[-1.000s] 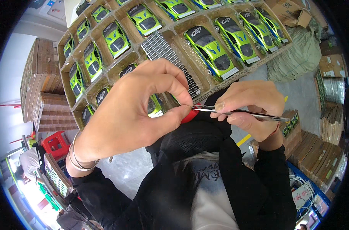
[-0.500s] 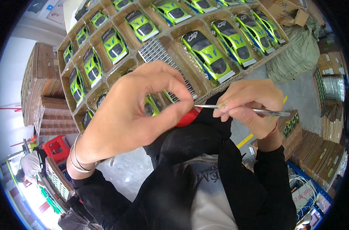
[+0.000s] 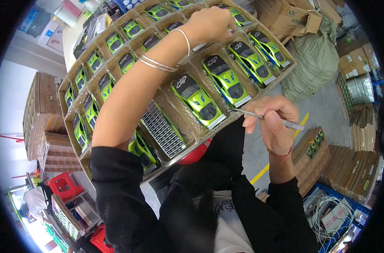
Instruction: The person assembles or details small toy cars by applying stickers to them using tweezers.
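Observation:
My left hand (image 3: 213, 25) reaches across the tray to its far right part, fingers curled downward. What lies between its fingertips is hidden. My right hand (image 3: 276, 120) is closed round slim metal tweezers (image 3: 291, 124), their bent tip over the tray's near edge, close to the front of a toy car. Bright green toy cars with black roofs and blue marks, such as this car (image 3: 199, 101), sit in the compartments of a brown tray (image 3: 181, 114). A sheet of silver strips (image 3: 164, 130) lies over a near compartment, partly covering a green car.
Beyond the tray at the right are an open cardboard box (image 3: 284, 19) and a pale green woven sack (image 3: 312, 63). Stacked cartons (image 3: 46, 109) stand at the left, near a red stool (image 3: 65, 185). A blue crate with white cables (image 3: 331, 215) is at the lower right.
My left hand has moved from beside the tweezers' tip to the far right of the tray. My right hand, still gripping the tweezers, has shifted slightly down. The tray appears lower in view.

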{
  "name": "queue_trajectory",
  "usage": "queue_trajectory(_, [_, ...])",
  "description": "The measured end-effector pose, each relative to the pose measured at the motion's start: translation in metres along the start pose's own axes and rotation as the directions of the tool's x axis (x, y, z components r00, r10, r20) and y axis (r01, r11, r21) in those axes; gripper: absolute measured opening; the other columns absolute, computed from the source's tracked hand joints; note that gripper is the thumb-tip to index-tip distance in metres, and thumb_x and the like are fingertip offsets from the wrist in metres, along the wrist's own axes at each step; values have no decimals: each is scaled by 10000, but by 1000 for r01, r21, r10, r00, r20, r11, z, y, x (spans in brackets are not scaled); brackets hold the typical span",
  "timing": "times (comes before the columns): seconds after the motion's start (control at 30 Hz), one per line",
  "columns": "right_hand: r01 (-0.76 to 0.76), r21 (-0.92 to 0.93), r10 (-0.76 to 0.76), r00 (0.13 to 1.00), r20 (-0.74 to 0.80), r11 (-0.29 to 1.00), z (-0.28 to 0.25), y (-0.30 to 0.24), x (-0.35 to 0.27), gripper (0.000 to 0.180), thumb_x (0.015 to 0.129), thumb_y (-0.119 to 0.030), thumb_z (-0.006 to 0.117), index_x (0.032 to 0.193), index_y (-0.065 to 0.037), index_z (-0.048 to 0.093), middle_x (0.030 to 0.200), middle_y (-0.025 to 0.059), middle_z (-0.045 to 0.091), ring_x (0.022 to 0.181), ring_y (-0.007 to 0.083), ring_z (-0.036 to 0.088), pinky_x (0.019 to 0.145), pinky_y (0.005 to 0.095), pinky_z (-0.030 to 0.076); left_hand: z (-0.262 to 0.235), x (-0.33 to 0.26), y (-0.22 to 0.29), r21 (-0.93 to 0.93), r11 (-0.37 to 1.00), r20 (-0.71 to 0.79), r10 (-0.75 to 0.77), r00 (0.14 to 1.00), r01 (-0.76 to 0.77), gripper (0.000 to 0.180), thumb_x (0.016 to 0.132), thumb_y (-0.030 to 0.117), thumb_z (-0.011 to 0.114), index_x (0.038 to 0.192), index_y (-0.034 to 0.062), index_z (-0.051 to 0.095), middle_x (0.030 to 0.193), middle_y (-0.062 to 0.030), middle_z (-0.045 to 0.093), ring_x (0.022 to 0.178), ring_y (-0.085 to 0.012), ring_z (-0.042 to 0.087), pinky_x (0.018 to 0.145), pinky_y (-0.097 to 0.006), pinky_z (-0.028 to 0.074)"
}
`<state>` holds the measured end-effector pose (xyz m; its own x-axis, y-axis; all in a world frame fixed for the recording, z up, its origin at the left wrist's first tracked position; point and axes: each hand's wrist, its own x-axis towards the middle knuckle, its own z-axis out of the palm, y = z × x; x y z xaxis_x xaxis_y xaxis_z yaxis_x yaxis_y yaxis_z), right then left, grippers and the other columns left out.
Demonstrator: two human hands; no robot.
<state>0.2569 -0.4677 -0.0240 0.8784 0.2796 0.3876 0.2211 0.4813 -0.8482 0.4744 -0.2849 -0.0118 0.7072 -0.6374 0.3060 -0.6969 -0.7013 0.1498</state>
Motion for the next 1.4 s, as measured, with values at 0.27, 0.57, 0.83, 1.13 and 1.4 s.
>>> queue_trajectory(0.27, [1,59,1,1000,-30,998,-17,13,10,180,971,-130,592,983,49,613,846,194,684,692,207,651,664,323,538,-36,7,3,-214,977,270,86,959,-27,325,857,79,583,1151,89,718,1012,-234,686,860,-396,644,782,-462,516])
queue_trajectory(0.57, [5,48,-4,1000,-19,999,-8,22,13,174,970,-123,590,973,49,615,841,189,682,680,206,651,633,318,538,-20,-5,-9,-25,989,-57,146,988,-147,279,840,124,568,1082,66,693,984,-168,690,817,-363,662,700,-446,547])
queue_trajectory(0.83, [-65,71,60,996,72,995,17,22,20,199,963,-138,614,984,60,619,838,189,678,712,216,672,642,310,556,-27,-7,-30,-9,998,-452,53,890,-64,197,859,188,649,952,16,622,891,-175,682,761,-375,654,657,-451,527])
queue_trajectory(1.13, [-162,280,106,973,204,946,49,27,16,212,948,-124,637,992,81,609,873,216,665,767,277,703,645,328,588,-136,-204,65,-289,918,-655,-396,644,271,213,932,-24,625,1139,-68,649,1075,-135,711,959,-158,672,849,-274,541])
queue_trajectory(1.4, [-251,357,95,911,403,900,105,35,27,140,938,-111,631,947,29,626,781,127,692,712,208,696,1039,559,404,-151,-325,150,-235,943,-394,-314,864,235,417,729,-15,812,1075,-80,588,1033,-313,673,921,-364,718,766,-376,598])
